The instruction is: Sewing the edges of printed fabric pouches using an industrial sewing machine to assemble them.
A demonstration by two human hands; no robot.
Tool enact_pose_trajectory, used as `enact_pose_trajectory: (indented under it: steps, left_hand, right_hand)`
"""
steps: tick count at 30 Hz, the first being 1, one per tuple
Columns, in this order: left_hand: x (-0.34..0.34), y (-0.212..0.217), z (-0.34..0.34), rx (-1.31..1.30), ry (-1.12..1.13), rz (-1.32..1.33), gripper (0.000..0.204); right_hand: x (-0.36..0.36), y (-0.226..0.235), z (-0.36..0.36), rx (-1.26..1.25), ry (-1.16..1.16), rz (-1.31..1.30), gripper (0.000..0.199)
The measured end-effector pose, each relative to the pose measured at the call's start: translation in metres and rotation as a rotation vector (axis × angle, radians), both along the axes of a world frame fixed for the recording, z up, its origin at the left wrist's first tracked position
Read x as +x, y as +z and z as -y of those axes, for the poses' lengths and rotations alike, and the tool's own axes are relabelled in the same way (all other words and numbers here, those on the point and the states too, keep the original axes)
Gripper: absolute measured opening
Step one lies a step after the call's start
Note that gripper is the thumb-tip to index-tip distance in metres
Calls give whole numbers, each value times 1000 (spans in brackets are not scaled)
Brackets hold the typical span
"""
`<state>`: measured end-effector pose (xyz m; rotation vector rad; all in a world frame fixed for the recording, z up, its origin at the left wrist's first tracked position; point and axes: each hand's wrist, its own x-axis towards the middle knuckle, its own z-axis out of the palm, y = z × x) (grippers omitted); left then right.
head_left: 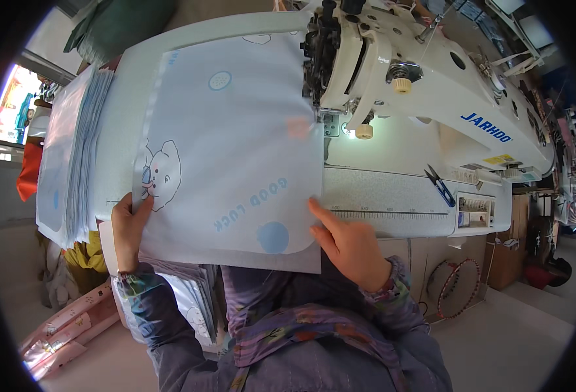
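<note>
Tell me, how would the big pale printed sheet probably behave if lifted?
The printed sheet looks thin along its edges, so it is probably light. Its lower part, reaching past the table, would likely droop.

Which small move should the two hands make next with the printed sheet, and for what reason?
Probably ease the printed sheet gently forward, keeping it flat: its right edge leads up to the sewing machine, while the left hand is at its left edge and the right hand touches it near the right edge.
</note>
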<state>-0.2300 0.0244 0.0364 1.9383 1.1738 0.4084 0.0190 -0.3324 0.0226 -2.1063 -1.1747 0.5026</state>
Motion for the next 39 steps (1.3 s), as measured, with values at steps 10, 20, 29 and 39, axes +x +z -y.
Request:
enact_pose_trajectory:
  steps: [10, 20, 29, 39]
  left_hand:
    - [50, -12, -54, 299, -103, -90, 31]
    - [100, -12, -85, 360, -108, -59, 35]
    - [48, -21, -34, 371, -60, -168, 33]
    - [-8, -33, 151, -283, 176, 224, 21]
  right_hand:
    - [58, 1, -36, 154, 124, 482, 32]
    - [41, -6, -54, -3, 28, 626, 70]
    - [54, -11, -58, 11, -41, 572, 64]
    - [34, -9, -31, 167, -87, 367, 58]
